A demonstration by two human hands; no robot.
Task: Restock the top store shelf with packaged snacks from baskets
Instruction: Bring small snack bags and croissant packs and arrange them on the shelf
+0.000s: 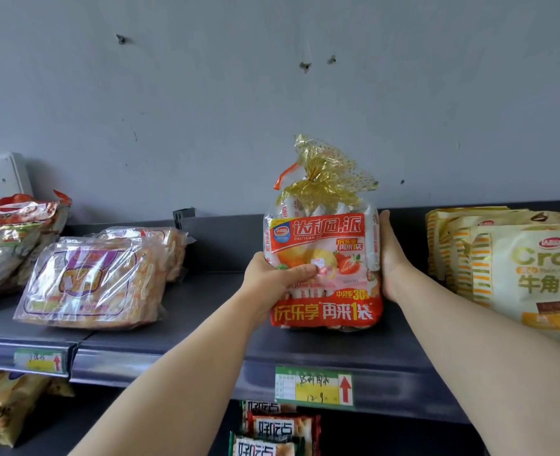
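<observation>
Forearms up past the price tag point(314, 386) on the lip of the top shelf point(186, 337); more packets point(281, 429) on the tier below.

Left hand point(272, 278): fingers and thumb wrapped across the lower front of the pie bag point(324, 245), gripping it. Right hand point(392, 258): flat against the bag's right side, fingers straight, pressing rather than clasping.

Bag stands upright, gold tie on top, and its base looks to be resting on the shelf board. It sits in the gap between the clear packs point(91, 281) on the left and the croissant bags point(518, 274) on the right, touching neither. Grey wall point(272, 77) behind, with open board between bag and wall.

Step in hand, as I judge it: placing and squaring this bag. Next move calls for a push back toward the wall, label kept facing out, then easing both hands off without toppling it, as it is tall and soft. Baskets not in view.
</observation>
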